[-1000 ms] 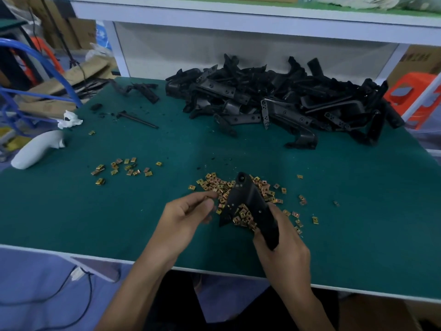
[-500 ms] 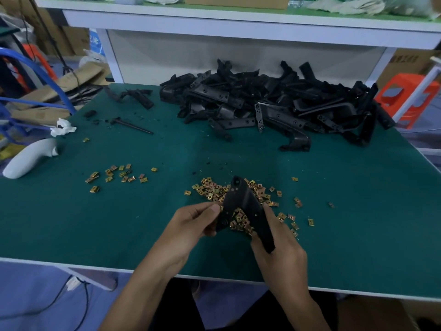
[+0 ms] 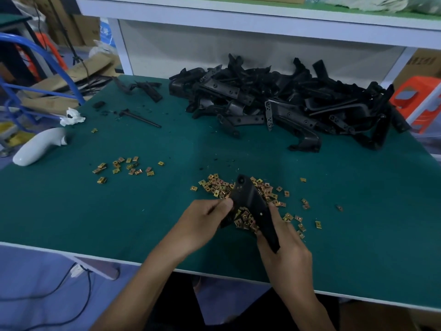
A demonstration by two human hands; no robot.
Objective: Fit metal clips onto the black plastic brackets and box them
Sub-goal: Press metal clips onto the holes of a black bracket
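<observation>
Black plastic, the bracket (image 3: 253,209) in hand is raised just above the main scatter of brass-coloured metal clips (image 3: 265,189) at the front middle of the green mat (image 3: 358,211). The right hand (image 3: 284,254) clamps its fingers round the bracket's lower end, the drilled tip pointing away from the person. The left hand (image 3: 202,225) has thumb and fingertips pinched together at the bracket's left edge; whether a clip sits between them is too small to tell. This looks like the fitting step, a clip going onto that edge. The next move calls for a square, firm push until the clip seats, then boxing, though no box shows. Farther out lie a smaller group of clips (image 3: 124,167) to the left, a heap of brackets (image 3: 286,103) at the back, and a white handle-shaped piece (image 3: 38,146) at the left edge.
</observation>
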